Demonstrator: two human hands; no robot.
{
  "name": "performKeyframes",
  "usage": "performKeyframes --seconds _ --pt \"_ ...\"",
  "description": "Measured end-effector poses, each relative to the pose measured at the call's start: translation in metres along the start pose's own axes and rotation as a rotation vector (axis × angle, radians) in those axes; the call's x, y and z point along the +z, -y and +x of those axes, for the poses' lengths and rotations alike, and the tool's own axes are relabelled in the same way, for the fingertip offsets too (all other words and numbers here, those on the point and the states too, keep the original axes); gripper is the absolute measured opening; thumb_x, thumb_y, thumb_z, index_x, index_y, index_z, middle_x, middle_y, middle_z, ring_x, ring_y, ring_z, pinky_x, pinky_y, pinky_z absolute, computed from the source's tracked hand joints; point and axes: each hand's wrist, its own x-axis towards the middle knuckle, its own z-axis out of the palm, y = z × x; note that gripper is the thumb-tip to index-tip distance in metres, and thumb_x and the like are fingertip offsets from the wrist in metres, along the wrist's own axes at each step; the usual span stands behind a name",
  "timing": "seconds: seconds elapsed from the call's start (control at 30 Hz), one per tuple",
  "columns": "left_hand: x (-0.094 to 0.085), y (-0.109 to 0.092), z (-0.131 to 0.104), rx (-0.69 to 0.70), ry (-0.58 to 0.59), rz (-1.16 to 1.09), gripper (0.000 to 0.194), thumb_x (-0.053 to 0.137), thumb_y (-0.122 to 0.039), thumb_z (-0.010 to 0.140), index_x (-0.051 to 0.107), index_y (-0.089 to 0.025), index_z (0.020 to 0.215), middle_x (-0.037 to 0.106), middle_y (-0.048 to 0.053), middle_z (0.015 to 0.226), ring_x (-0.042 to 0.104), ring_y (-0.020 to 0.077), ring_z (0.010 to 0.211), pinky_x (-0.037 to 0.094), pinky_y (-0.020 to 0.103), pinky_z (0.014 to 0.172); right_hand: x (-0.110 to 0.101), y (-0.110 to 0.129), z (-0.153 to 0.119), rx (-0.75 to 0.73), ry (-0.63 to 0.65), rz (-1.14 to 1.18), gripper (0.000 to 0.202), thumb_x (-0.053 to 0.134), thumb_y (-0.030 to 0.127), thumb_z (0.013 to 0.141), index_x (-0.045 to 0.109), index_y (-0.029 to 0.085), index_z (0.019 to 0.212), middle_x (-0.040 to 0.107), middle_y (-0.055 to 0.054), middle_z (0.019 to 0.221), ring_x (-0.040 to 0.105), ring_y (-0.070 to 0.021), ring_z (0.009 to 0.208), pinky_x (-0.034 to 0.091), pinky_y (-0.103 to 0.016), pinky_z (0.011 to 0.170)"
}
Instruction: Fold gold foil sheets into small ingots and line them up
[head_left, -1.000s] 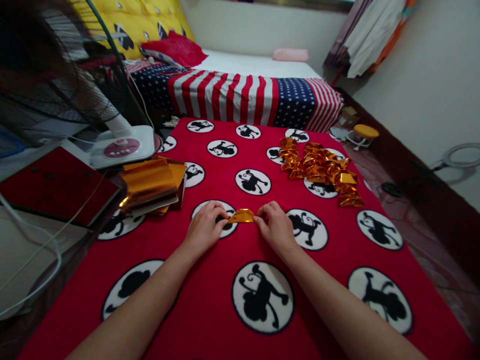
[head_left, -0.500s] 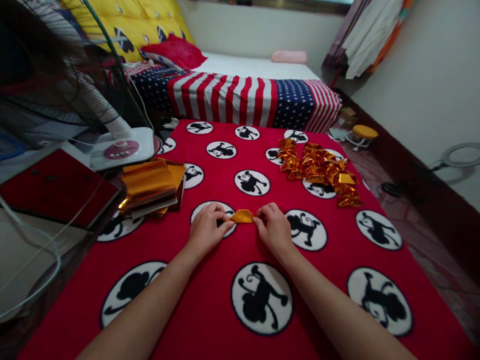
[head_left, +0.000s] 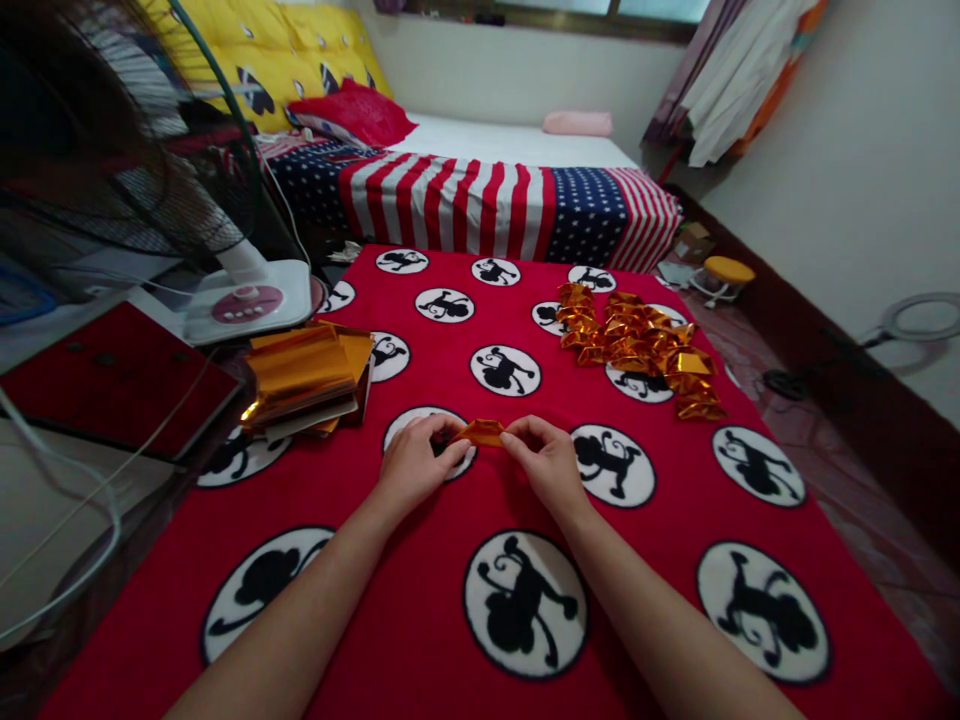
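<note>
Between my two hands, over the middle of the red cloth (head_left: 360, 590) with monkey prints, is a small folded piece of gold foil paper (head_left: 484, 433). My left hand (head_left: 421, 455) pinches its left end between thumb and fingers. At the right end, my right hand (head_left: 541, 455) grips it the same way. The paper's long edge lies across, and its top looks slightly opened. To the left sits a stack of gold foil sheets (head_left: 304, 370). Several folded gold foil pieces (head_left: 634, 335) lie in rows at the far right of the cloth.
An electric fan (head_left: 251, 290) stands at the left, beside a dark red board (head_left: 97, 370) and a white cable (head_left: 109, 500). Beyond the cloth is a bed (head_left: 480, 200) with a flag-patterned cover. A yellow-topped stool (head_left: 727, 270) stands on the floor at the right.
The folded foil paper has tilted and spread a little, with its shiny inner side now showing. Both hands still pinch its ends and have barely moved. The view has tipped slightly upward.
</note>
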Motion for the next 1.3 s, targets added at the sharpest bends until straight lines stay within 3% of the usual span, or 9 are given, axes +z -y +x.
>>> performKeyframes --seconds 0.1,0.23,0.53,0.8,0.97,1.3 --pt "0.004 -0.007 0.005 -0.036 0.038 -0.24 0.028 0.068 -0.032 0.075 0.07 -0.02 0.101 0.074 0.005 0.094 0.067 0.0187 0.083 0.051 0.029 0.077 0.005 0.005 0.002 0.004 0.032 0.076 0.019 0.063 0.038 0.079 0.067 0.021 0.071 0.064 -0.001 0.063 0.057 -0.0161 0.061 0.043 -0.025 0.054" --pt "0.012 -0.011 0.009 -0.057 0.051 -0.455 0.021 0.07 -0.032 0.074 0.073 -0.017 0.089 0.075 0.006 0.088 0.069 0.0189 0.08 0.053 0.026 0.073 0.012 0.009 0.001 0.003 0.051 0.069 0.019 0.063 0.036 0.08 0.066 0.021 0.069 0.065 0.0 0.064 0.056 -0.0152 0.06 0.042 -0.025 0.056" --pt "0.015 -0.011 0.009 -0.051 0.004 -0.42 0.017 0.071 -0.03 0.074 0.075 -0.016 0.084 0.076 0.005 0.082 0.069 0.0177 0.075 0.054 0.025 0.071 0.015 0.008 -0.001 -0.084 0.013 -0.032 0.016 0.063 0.026 0.081 0.065 0.022 0.067 0.067 0.0 0.068 0.056 -0.0164 0.07 0.04 -0.028 0.069" --pt "0.016 -0.008 0.007 -0.025 0.003 -0.423 0.015 0.071 -0.031 0.075 0.076 -0.017 0.08 0.076 0.004 0.079 0.069 0.0169 0.072 0.053 0.024 0.067 0.017 0.006 -0.004 -0.108 0.028 -0.043 0.016 0.063 0.028 0.084 0.065 0.022 0.069 0.066 0.0 0.069 0.057 -0.016 0.069 0.041 -0.028 0.07" --pt "0.017 -0.007 0.006 -0.085 -0.06 -0.519 0.019 0.072 -0.034 0.073 0.075 -0.015 0.078 0.075 0.005 0.074 0.068 0.0164 0.067 0.054 0.023 0.063 0.019 0.007 -0.007 -0.071 0.013 0.003 0.007 0.067 0.027 0.081 0.069 0.021 0.084 0.072 -0.002 0.082 0.062 -0.0175 0.074 0.045 -0.029 0.072" --pt "0.019 -0.004 0.006 -0.082 -0.128 -0.549 0.022 0.071 -0.036 0.075 0.073 -0.015 0.082 0.075 0.006 0.08 0.07 0.0178 0.072 0.057 0.026 0.069 0.017 0.011 -0.007 -0.085 -0.02 0.014 0.012 0.065 0.028 0.082 0.071 0.022 0.074 0.07 0.0 0.07 0.058 -0.0162 0.066 0.041 -0.029 0.068"
